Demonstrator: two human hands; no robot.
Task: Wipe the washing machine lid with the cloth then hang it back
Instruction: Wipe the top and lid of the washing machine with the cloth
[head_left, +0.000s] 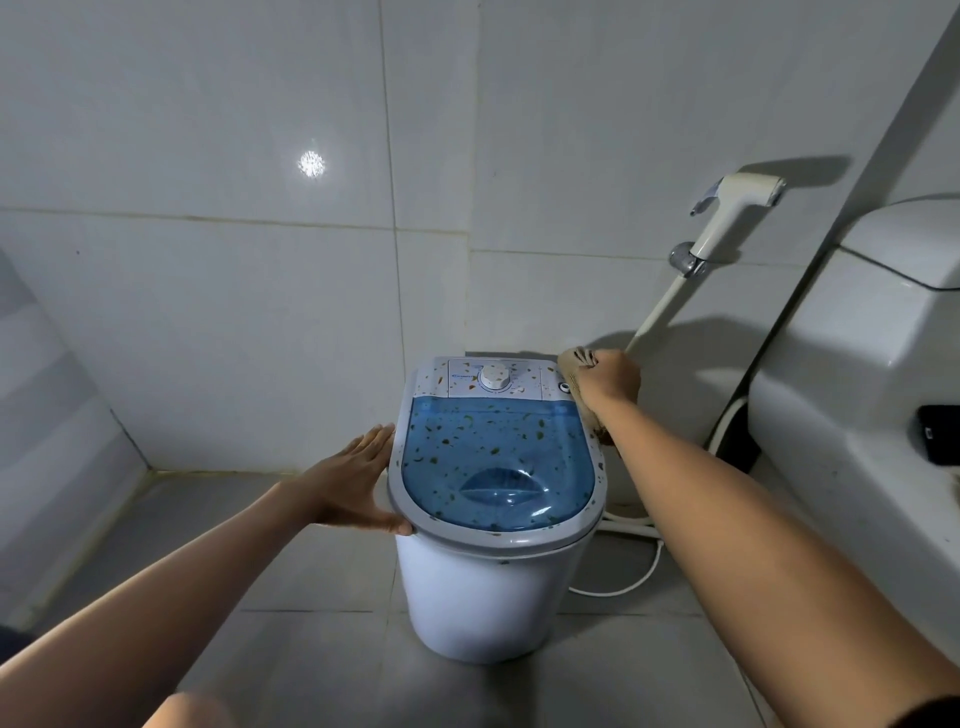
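Lid (496, 462): blue, see-through, speckled, closed flat on top of small white washer (488, 597) standing on grey tiled floor (260, 571) near tiled wall corner. Grey rim around lid; recessed grip near its front edge. Behind lid, speckled control panel with round white dial (495, 378).

Cloth (574, 364): tan, bunched, pressed at washer's back right corner, beside panel, with one end trailing down right side of washer. Gripped by right hand (610, 376), fingers curled round it, arm stretched forward across right edge.

Left hand (353, 486): flat and wide, fingers straight, palm against washer's left rim, thumb touching front-left edge. Held nothing.

White cord (631, 577) looped on floor behind and right of washer. Bidet sprayer (732, 215) hung in chrome wall holder, above and right of cloth, hose running down behind right hand. Toilet tank (857, 364) at right edge, dark object (940, 434) resting on it, too small to identify. Bright spot of reflected light on wall tile at upper left.
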